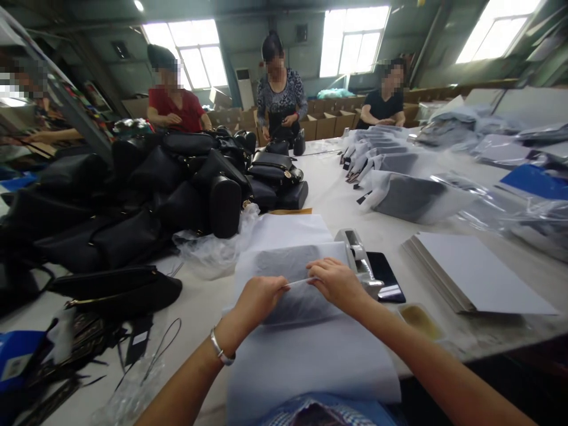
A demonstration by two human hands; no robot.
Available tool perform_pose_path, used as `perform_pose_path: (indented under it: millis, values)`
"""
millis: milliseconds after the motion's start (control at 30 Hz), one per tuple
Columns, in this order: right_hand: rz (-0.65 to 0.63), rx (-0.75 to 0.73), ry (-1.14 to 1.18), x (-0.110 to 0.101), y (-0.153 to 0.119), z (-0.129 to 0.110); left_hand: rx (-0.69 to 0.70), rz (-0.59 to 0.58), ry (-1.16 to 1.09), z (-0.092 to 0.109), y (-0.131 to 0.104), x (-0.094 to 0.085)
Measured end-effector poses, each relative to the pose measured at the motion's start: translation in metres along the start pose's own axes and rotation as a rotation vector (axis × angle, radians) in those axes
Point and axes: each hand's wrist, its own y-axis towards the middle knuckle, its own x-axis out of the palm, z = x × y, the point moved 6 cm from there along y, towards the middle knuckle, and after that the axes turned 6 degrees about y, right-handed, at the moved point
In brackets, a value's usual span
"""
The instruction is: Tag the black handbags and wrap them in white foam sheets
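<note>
White tissue paper lies in front of me, wrapped over a dark flat shape that shows through it. My left hand pinches the near side of a raised paper edge, fingers closed. Just to its right, my right hand grips the same edge between thumb and fingers. A short strip of the edge stretches between the two hands. Beyond them, more white sheets are stacked on the table. A tape dispenser stands right of the paper, beside a dark phone-like slab.
A heap of black handbags fills the left. Wrapped bags line the far right, near plastic sleeves. Grey boards and a shallow dish lie at right. Several people work across the table. A black pouch lies at left.
</note>
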Motion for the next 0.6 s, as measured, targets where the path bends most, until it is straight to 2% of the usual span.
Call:
perform_pose_path:
  millis: [200, 600]
  values:
    - [0.013, 0.091, 0.071, 0.009, 0.004, 0.02, -0.033, 0.032, 0.043, -0.012, 0.004, 0.002]
    - [0.006, 0.212, 0.117, 0.017, 0.013, 0.034, -0.111, 0.105, 0.039, -0.023, 0.012, 0.007]
